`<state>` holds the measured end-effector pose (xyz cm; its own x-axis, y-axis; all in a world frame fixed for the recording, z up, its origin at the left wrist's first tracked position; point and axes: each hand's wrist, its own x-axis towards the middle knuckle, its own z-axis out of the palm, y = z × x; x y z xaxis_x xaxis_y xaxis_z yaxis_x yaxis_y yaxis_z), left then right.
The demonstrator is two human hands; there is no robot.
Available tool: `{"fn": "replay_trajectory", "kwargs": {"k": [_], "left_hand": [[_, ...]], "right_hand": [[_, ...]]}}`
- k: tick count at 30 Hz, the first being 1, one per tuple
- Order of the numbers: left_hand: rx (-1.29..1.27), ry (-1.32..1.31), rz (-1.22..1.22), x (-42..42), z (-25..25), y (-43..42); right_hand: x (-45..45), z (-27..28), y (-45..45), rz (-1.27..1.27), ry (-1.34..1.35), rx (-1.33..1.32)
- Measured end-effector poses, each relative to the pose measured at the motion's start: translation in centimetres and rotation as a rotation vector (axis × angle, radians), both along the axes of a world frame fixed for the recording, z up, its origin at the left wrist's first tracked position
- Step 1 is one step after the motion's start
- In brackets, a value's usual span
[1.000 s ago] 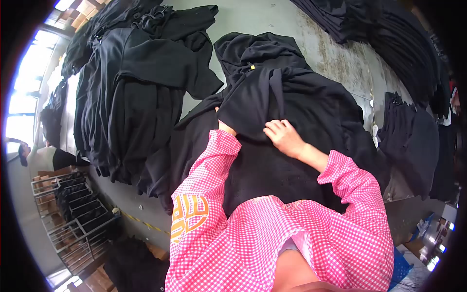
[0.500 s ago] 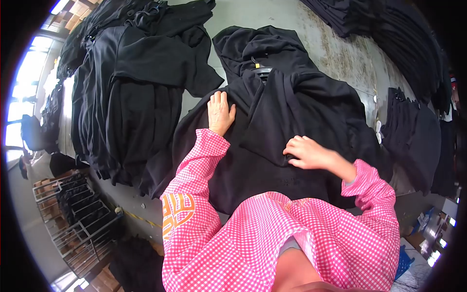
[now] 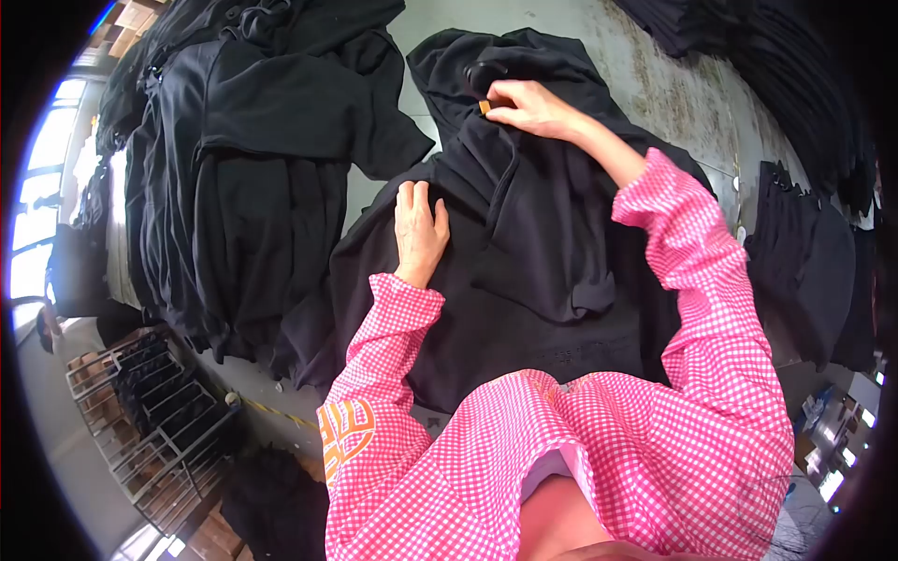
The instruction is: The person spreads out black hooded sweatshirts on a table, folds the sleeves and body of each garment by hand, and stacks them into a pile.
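Observation:
A black hoodie (image 3: 561, 348) lies spread on the table in front of me, its hood (image 3: 552, 58) toward the far side. A sleeve (image 3: 552, 252) is folded over the body, its cuff near the middle. My left hand (image 3: 421, 229) lies flat on the left shoulder area, fingers stretched out. At the neck opening, my right hand (image 3: 531, 107) has thumb and fingers closed on the hoodie's fabric, right beside a small yellow tag (image 3: 485, 107). What exactly sits between those fingertips is partly hidden.
Piled black garments (image 3: 253, 196) lie to the left, close to the hoodie. More dark garments are stacked at the far right (image 3: 776, 84) and right side (image 3: 795, 252). A metal rack (image 3: 159, 421) with dark cloth stands at lower left. The grey tabletop (image 3: 645, 65) shows worn patches.
My right hand has moved from the folded sleeve's end up to the neck opening and closed there. The sleeve's cuff end now lies farther right. My left hand has stayed on the shoulder.

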<state>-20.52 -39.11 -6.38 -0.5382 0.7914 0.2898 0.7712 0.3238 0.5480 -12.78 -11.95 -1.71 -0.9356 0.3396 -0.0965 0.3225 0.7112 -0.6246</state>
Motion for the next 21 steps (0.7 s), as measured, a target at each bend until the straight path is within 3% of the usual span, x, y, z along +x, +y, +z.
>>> {"fn": "replay_trajectory", "kwargs": {"k": [2,3,8,12,14,17,20,21], "left_hand": [[0.048,-0.066,0.018,0.4,0.3,-0.4],[0.047,-0.067,0.015,0.2,0.3,-0.2],[0.036,0.035,-0.017,-0.9,0.8,1.1],[0.003,-0.487,-0.047,-0.3,4.0,0.9],[-0.055,-0.506,-0.053,0.9,3.8,0.9],[-0.203,-0.535,-0.056,2.0,3.4,1.5],[-0.252,-0.500,-0.063,2.8,3.6,1.6],[-0.273,-0.481,-0.052,2.6,3.6,1.6]], "right_hand": [[0.5,3.2,-0.9,0.095,0.254,0.116],[0.3,2.6,-0.5,0.093,0.253,0.115],[-1.7,-2.4,2.8,-0.029,-0.073,0.130],[0.8,-2.1,3.3,-0.166,0.245,-0.016],[4.2,2.1,1.7,-0.241,0.405,0.090],[11.1,5.6,-2.1,-0.314,0.405,-0.146],[20.0,6.3,-9.1,-0.381,0.069,-0.272],[21.5,5.0,-12.2,-0.351,0.126,-0.128]]}}
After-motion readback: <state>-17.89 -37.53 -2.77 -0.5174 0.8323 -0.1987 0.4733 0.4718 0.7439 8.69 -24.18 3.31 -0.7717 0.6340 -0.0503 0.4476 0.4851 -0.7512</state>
